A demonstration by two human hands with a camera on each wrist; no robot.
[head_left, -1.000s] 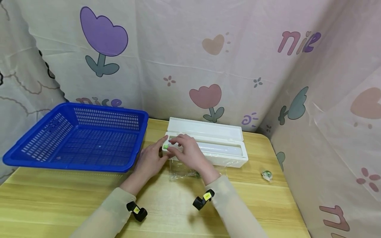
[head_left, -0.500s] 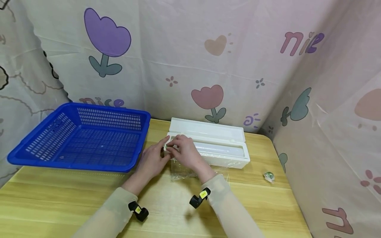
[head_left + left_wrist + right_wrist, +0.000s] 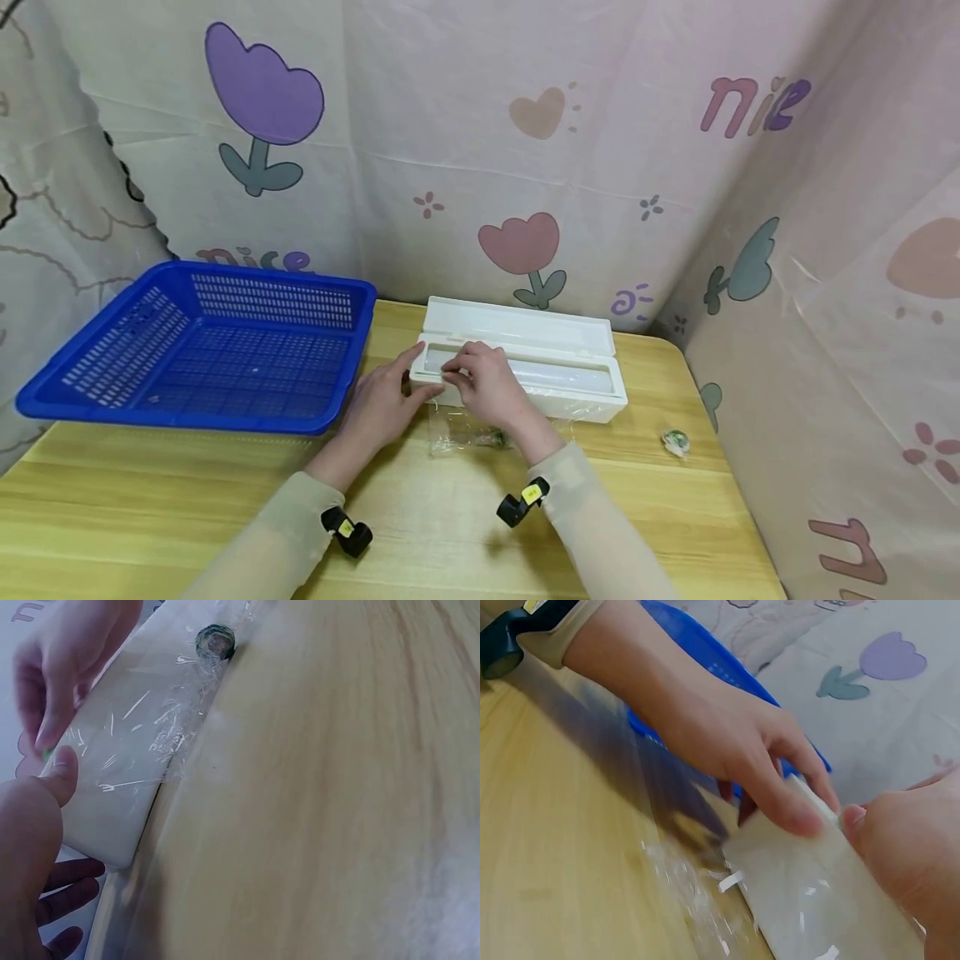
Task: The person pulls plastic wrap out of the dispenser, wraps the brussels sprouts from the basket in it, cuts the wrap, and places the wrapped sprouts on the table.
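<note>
A long white cling film box [image 3: 577,405] lies with its lid [image 3: 517,323] raised, and a cling film roll [image 3: 562,375] rests inside. My left hand [image 3: 378,406] grips the box's left end, thumb along the front edge and fingers around the end. Over the front edge, my right hand [image 3: 491,385] pinches a small green piece [image 3: 48,754], mostly hidden by the fingertips. Clear film [image 3: 453,429] hangs down the front onto the table. A small round green item [image 3: 215,642] shows by that film in the left wrist view.
A large blue plastic basket [image 3: 172,420] stands on the left of the wooden table [image 3: 420,517]. At the right lies a small green-and-white wrapped item [image 3: 676,442]. Printed curtains [image 3: 420,125] close off the back and sides.
My right hand was at the box's left end, where the green piece showed; it has moved right along the front edge, pinching that piece. My left hand keeps its hold.
</note>
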